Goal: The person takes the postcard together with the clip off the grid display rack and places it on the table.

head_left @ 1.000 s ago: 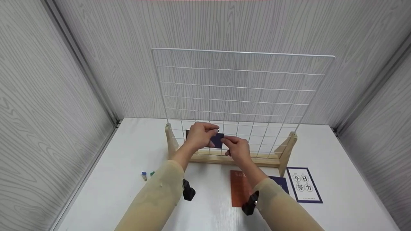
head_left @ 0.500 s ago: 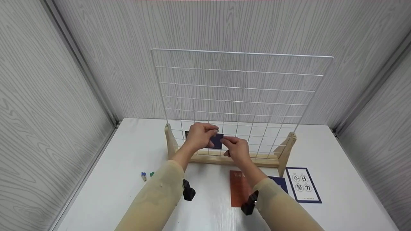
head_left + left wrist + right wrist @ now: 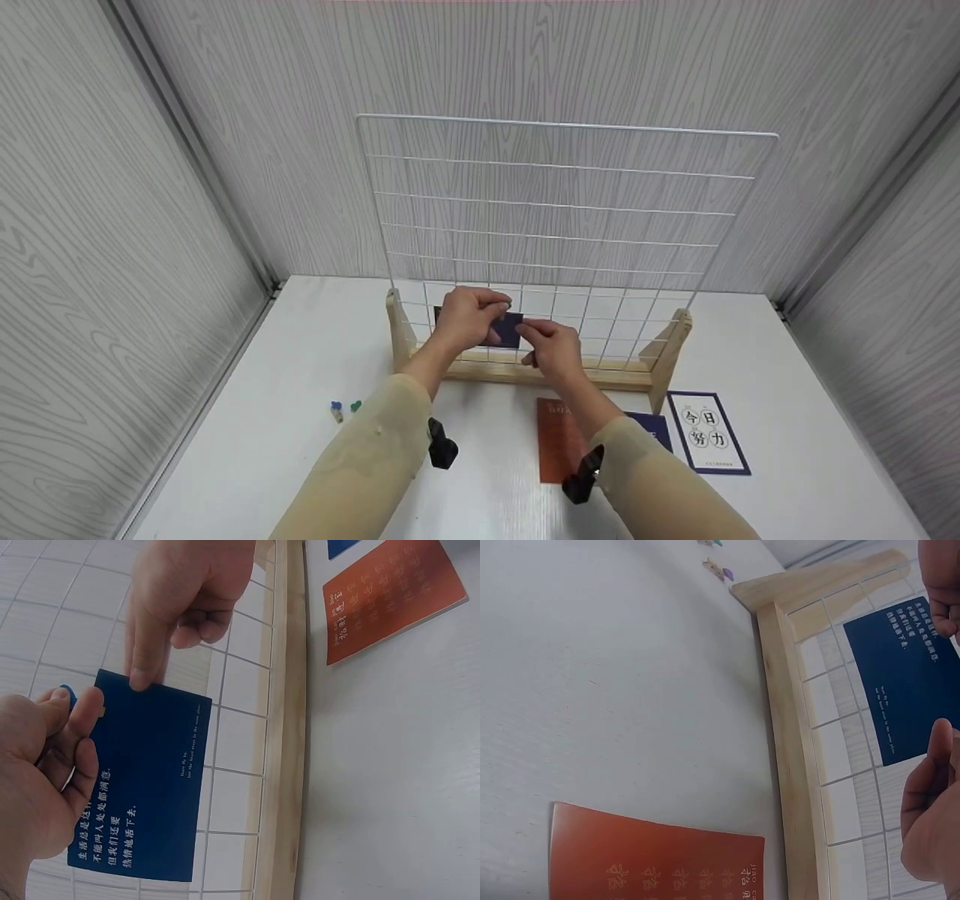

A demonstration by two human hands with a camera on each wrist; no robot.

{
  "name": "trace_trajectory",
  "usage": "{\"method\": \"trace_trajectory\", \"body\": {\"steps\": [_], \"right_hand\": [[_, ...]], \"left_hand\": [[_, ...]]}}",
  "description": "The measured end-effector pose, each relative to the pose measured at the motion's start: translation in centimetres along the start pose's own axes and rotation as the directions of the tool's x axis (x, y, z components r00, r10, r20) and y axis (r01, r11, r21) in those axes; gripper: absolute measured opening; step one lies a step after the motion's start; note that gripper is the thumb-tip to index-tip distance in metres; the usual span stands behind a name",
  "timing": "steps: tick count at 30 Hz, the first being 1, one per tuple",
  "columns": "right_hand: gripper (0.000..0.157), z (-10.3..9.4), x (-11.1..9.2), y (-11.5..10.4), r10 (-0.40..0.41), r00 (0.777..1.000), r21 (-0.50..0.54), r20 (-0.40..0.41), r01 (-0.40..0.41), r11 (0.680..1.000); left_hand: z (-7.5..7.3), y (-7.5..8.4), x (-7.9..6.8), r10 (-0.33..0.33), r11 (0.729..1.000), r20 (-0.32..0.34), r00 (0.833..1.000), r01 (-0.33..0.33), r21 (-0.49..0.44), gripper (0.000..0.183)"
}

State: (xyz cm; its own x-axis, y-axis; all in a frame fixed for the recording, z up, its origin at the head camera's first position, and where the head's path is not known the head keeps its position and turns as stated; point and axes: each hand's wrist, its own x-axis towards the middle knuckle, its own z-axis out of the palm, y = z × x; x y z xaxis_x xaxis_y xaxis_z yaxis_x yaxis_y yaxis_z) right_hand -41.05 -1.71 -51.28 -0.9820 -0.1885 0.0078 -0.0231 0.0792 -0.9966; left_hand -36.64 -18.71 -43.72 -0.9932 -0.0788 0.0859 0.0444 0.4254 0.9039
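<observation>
A dark blue card [image 3: 150,780] with white lettering lies against the lower part of the white wire grid [image 3: 570,206]. My right hand [image 3: 553,346] pinches the card's right edge between thumb and fingers. At the card's upper edge my left hand [image 3: 463,318] pinches a small wooden clothespin [image 3: 100,712] with a blue top, mostly hidden by the fingers. In the left wrist view the pin's wooden end overlaps the card's edge. From the head view, the left hand covers the card's middle.
The grid stands in a wooden base [image 3: 525,373]. On the white table lie an orange card [image 3: 555,442], another blue card [image 3: 651,426] partly under the right arm, and a white card with blue border [image 3: 709,432]. Small clothespins [image 3: 337,411] lie at left.
</observation>
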Motion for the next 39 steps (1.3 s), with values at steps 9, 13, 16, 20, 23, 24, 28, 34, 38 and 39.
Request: {"method": "trace_trajectory", "body": {"steps": [9, 13, 16, 20, 23, 24, 28, 34, 38, 39], "right_hand": [[0.021, -0.1, -0.3, -0.1, 0.024, 1.0, 0.052, -0.005, -0.023, 0.998], [0.021, -0.3, -0.4, -0.2, 0.033, 0.999, 0.063, 0.002, -0.033, 0.997], [0.021, -0.5, -0.4, -0.2, 0.039, 0.999, 0.064, 0.008, -0.039, 0.997], [0.023, -0.6, -0.4, -0.2, 0.035, 0.999, 0.058, 0.017, -0.036, 0.998], [0.026, -0.8, -0.4, -0.2, 0.035, 0.999, 0.052, 0.024, -0.037, 0.998], [0.026, -0.8, -0.4, -0.2, 0.036, 0.999, 0.052, 0.026, -0.037, 0.998], [0.024, -0.9, -0.2, -0.2, 0.039, 0.999, 0.06, 0.027, -0.041, 0.997], [0.021, -1.1, -0.1, -0.2, 0.058, 0.998, 0.067, 0.029, -0.06, 0.996], [0.022, -1.4, -0.1, -0.2, 0.065, 0.998, 0.084, 0.022, -0.067, 0.994], [0.021, -1.5, -0.1, -0.2, 0.064, 0.998, 0.089, 0.018, -0.066, 0.994]], "left_hand": [[0.0, -0.3, 0.2, -0.001, 1.0, -0.012, 1.0, 0.001, -0.02, 0.02], [-0.1, -0.5, 0.1, -0.014, 0.999, -0.016, 1.0, 0.013, -0.045, 0.02], [-0.1, -0.6, 0.0, -0.017, 0.998, -0.014, 1.0, 0.016, -0.059, 0.021], [0.0, -0.9, 0.1, -0.003, 0.998, -0.024, 1.0, 0.001, -0.069, 0.02], [0.2, -1.0, 0.1, 0.005, 0.997, -0.035, 0.999, -0.007, -0.071, 0.02], [0.2, -1.0, 0.2, 0.008, 0.998, -0.038, 0.999, -0.011, -0.069, 0.02], [0.2, -0.9, 0.3, 0.032, 0.998, -0.053, 0.998, -0.034, -0.052, 0.021], [-0.1, -0.5, 0.1, 0.024, 0.998, -0.052, 0.998, -0.026, -0.049, 0.021], [-0.5, -0.2, 0.0, 0.02, 0.998, -0.045, 0.999, -0.023, -0.05, 0.021], [-0.6, -0.1, 0.0, 0.023, 0.998, -0.043, 0.999, -0.025, -0.051, 0.021]]}}
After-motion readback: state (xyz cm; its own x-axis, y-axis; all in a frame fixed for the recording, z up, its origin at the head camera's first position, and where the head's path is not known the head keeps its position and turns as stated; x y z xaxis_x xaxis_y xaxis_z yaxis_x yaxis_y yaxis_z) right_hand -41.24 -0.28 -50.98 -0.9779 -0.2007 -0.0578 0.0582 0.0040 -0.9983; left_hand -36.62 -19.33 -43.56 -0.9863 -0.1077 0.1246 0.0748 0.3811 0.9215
